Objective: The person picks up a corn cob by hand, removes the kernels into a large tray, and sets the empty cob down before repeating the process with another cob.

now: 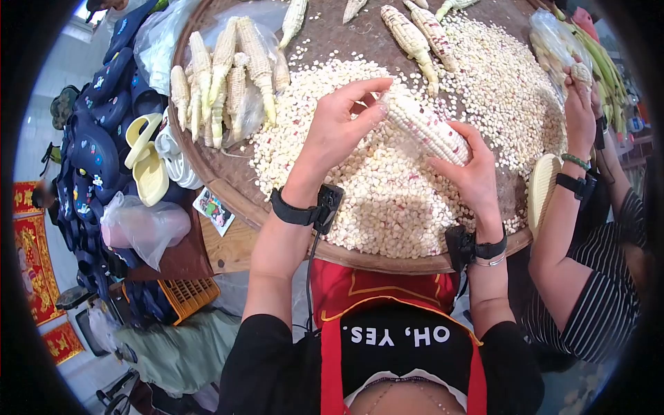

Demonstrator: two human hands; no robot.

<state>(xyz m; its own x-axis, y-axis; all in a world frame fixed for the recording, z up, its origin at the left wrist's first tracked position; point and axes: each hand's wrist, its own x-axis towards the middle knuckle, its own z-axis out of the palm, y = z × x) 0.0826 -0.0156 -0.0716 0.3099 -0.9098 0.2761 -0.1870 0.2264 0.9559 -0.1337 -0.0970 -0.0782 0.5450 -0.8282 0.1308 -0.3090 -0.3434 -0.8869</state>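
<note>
An ear of corn (427, 130), white with scattered dark red kernels, is held slantwise above a heap of loose kernels (387, 207). My right hand (470, 169) wraps round its lower right end. At the upper left end, the thumb and fingers of my left hand (349, 121) are closed on its tip. The far side of the ear and some fingertips are hidden. Beneath both hands, the kernels lie spread over a large round brown tray (228, 197).
Stripped cobs (225, 76) are piled at the tray's left. Speckled ears (408, 38) lie at the back. On the right, a co-worker's raised hand (579, 104) holds a cob beside a plastic bag. Dark blue clogs (97, 149) and a yellow slipper (149, 169) are at left.
</note>
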